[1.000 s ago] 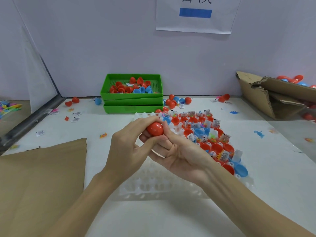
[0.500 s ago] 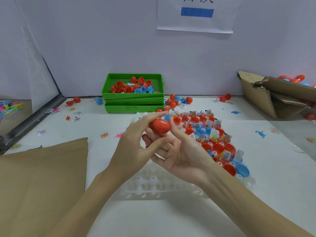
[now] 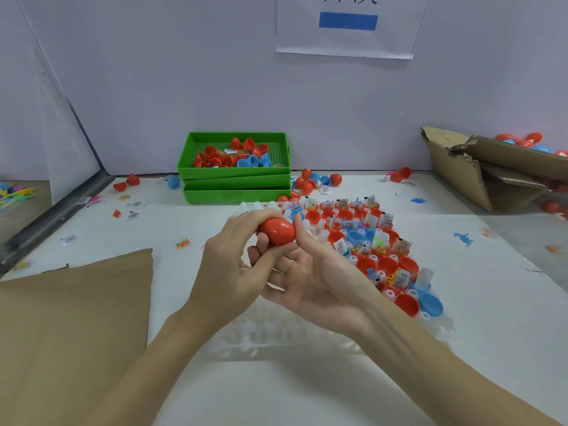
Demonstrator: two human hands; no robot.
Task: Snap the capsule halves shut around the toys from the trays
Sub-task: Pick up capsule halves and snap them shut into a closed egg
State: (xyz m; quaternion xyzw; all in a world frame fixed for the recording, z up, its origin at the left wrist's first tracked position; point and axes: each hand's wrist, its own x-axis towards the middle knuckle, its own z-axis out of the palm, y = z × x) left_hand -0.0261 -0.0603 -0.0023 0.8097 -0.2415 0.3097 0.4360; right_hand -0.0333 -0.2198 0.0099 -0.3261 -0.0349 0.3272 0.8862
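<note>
Left hand [image 3: 229, 269] pinches closed red capsule [image 3: 277, 231]; right hand [image 3: 319, 281] spread beneath it, thumb touching. Wall sign [image 3: 347, 23] writing cropped, unreadable.

Glossy smooth plastic capsule [image 3: 277, 231]; matt green plastic trays [image 3: 235, 177]; rough brown cardboard box [image 3: 479, 170]; clear plastic holder [image 3: 276, 336].
</note>
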